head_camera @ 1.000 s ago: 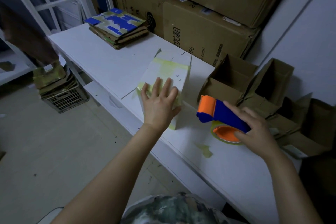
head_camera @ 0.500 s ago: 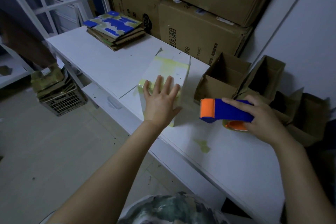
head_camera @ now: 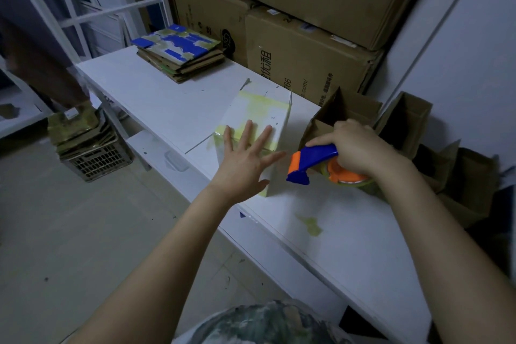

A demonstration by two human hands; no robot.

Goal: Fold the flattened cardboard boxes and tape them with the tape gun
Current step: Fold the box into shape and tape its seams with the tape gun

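Two hands work at the white counter (head_camera: 156, 98). At 11 o'clock lies a stack of flattened brown cardboard boxes (head_camera: 181, 64). Centre: the left hand (head_camera: 243, 170), grip released, fingers spread, rests flat on the folded white cardboard box streaked with yellowish tape (head_camera: 259, 112). At its 3 o'clock the right hand (head_camera: 360, 148) clenches its grip round the blue-and-orange plastic tape gun (head_camera: 315, 155). Advisable: pin the flaps level, draw the gun straight along the seam.
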